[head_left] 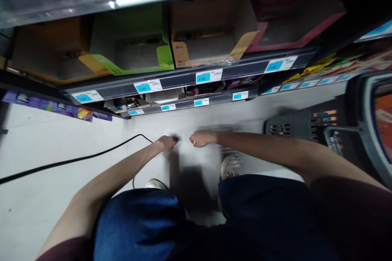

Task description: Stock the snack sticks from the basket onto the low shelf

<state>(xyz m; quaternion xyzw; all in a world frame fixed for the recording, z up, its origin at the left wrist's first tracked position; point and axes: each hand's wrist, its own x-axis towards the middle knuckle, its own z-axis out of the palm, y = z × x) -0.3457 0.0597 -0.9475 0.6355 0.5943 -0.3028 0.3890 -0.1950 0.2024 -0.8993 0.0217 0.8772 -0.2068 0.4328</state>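
Both my arms stretch down in front of a shop shelf unit. My left hand (166, 142) is closed round a small dark object (175, 139), with a black cable (76, 158) trailing from near the wrist across the floor to the left. My right hand (199, 138) is curled into a fist a short way to the right of it; I cannot see anything in it. Both hands hover above the grey floor, below the lowest shelf (190, 102).
Open cardboard display boxes, brown (211, 32), green (131, 45) and dark red (294, 20), sit on a shelf with blue price tags (209, 76). A dark shopping basket (352, 126) stands at right. My knees in blue shorts and my white shoes (230, 166) are below.
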